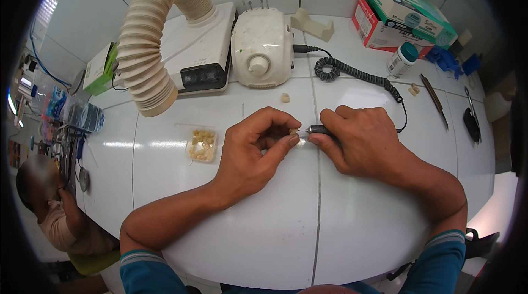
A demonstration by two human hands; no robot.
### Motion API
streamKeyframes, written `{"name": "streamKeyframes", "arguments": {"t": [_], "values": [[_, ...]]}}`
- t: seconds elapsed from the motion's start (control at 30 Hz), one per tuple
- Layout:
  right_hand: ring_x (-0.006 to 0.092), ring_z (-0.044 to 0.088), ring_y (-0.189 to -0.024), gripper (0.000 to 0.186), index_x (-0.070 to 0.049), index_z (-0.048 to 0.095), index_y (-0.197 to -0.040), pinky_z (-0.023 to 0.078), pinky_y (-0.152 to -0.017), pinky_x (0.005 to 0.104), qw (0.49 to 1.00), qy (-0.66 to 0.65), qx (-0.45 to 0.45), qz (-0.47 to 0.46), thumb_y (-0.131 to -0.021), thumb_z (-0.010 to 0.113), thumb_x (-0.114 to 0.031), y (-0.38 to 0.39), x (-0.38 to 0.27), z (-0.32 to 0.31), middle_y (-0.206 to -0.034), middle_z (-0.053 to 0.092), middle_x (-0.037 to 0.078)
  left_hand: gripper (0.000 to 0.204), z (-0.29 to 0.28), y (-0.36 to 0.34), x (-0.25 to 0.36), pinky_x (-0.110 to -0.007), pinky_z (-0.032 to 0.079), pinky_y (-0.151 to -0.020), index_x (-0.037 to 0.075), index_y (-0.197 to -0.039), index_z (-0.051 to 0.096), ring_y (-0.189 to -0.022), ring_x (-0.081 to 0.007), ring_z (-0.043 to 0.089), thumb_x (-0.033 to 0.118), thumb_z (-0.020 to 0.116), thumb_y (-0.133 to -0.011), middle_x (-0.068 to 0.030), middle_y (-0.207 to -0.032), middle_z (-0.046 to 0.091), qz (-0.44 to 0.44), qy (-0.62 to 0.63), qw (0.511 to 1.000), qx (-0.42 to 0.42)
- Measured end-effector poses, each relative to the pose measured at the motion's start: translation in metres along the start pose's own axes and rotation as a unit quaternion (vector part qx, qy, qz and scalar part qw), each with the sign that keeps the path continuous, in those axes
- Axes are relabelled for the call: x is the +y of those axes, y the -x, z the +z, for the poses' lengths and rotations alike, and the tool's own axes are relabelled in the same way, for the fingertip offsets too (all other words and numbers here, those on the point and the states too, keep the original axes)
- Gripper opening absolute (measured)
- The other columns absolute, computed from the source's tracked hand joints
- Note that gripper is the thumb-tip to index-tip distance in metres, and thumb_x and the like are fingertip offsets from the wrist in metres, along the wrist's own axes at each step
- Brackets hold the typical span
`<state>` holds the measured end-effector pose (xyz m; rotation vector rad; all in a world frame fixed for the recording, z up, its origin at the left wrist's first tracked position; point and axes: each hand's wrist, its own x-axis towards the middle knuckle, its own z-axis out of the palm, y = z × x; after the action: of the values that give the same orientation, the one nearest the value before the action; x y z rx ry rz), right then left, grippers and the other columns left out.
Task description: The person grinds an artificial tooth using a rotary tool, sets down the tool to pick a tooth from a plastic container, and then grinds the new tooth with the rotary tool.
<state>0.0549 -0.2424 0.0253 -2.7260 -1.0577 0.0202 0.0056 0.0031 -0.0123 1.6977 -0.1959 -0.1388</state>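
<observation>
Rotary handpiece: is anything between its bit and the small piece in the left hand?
Nothing visible is. The right hand holds the rotary handpiece, its thin bit pointing toward the small cream piece pinched in the left hand; I cannot tell whether they touch.

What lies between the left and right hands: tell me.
The head view shows a thin bit on the dark handpiece in the right hand, pointing at the small pale piece in the left hand.

up at back right, a green-and-white box (410, 9) perched on a red box (364, 24), teal-capped bottle (402, 62) just in front, slim pointed tool (434, 101) beside, seated person (69, 222) far left
</observation>
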Motion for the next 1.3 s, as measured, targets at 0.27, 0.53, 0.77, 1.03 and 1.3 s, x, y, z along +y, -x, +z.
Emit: {"name": "streamKeyframes", "arguments": {"t": [0.27, 0.53, 0.77, 1.03, 1.3], "values": [[0.0341, 0.067, -0.058, 0.039, -0.007, 0.070, -0.096, 0.050, -0.054, 0.0478, 1.000, -0.001, 0.015, -0.008, -0.106, 0.071, -0.045, 0.0038, 0.0016, 0.0019, -0.075, 0.067, 0.011, 0.015, 0.0020, 0.0015, 0.0033, -0.025, 0.061, -0.089, -0.003, -0.121, 0.067, -0.109, -0.0105, 0.071, -0.001, 0.072, -0.107, -0.0074, -0.115, 0.072, 0.029, -0.018, 0.999, -0.008], [0.0350, 0.067, -0.058, 0.041, -0.006, 0.069, -0.094, 0.050, -0.054, 0.0486, 1.000, 0.004, 0.011, -0.005, -0.106, 0.071, -0.045, 0.0027, 0.0010, 0.0002, -0.073, 0.066, 0.012, 0.017, 0.0017, 0.0011, 0.0028, -0.024, 0.060, -0.087, -0.003, -0.123, 0.065, -0.105, -0.0095, 0.071, -0.001, 0.072, -0.107, -0.0087, -0.117, 0.072, 0.013, -0.007, 1.000, -0.008], [0.0352, 0.067, -0.057, 0.041, -0.006, 0.068, -0.093, 0.049, -0.054, 0.0493, 1.000, -0.001, 0.009, -0.005, -0.106, 0.071, -0.045, 0.0024, 0.0001, -0.0007, -0.072, 0.065, 0.012, 0.021, 0.0019, 0.0010, 0.0040, -0.024, 0.060, -0.086, -0.003, -0.125, 0.063, -0.104, -0.0089, 0.071, -0.001, 0.073, -0.106, -0.0089, -0.117, 0.071, 0.021, -0.006, 1.000, -0.010], [0.0352, 0.067, -0.058, 0.041, -0.006, 0.068, -0.093, 0.049, -0.054, 0.0490, 1.000, 0.001, 0.018, -0.008, -0.106, 0.071, -0.045, 0.0025, 0.0008, 0.0015, -0.073, 0.066, 0.013, 0.021, 0.0011, 0.0006, 0.0022, -0.024, 0.061, -0.088, -0.003, -0.125, 0.063, -0.106, -0.0096, 0.071, -0.001, 0.073, -0.107, -0.0087, -0.116, 0.071, 0.022, -0.014, 1.000, -0.011], [0.0350, 0.068, -0.058, 0.040, -0.006, 0.069, -0.095, 0.049, -0.054, 0.0490, 1.000, -0.001, 0.014, -0.004, -0.106, 0.071, -0.045, 0.0024, 0.0010, 0.0001, -0.073, 0.066, 0.012, 0.018, 0.0014, 0.0006, 0.0021, -0.025, 0.061, -0.089, -0.002, -0.123, 0.063, -0.107, -0.0104, 0.071, -0.001, 0.072, -0.107, -0.0085, -0.118, 0.071, 0.013, -0.020, 1.000, -0.010]]}}
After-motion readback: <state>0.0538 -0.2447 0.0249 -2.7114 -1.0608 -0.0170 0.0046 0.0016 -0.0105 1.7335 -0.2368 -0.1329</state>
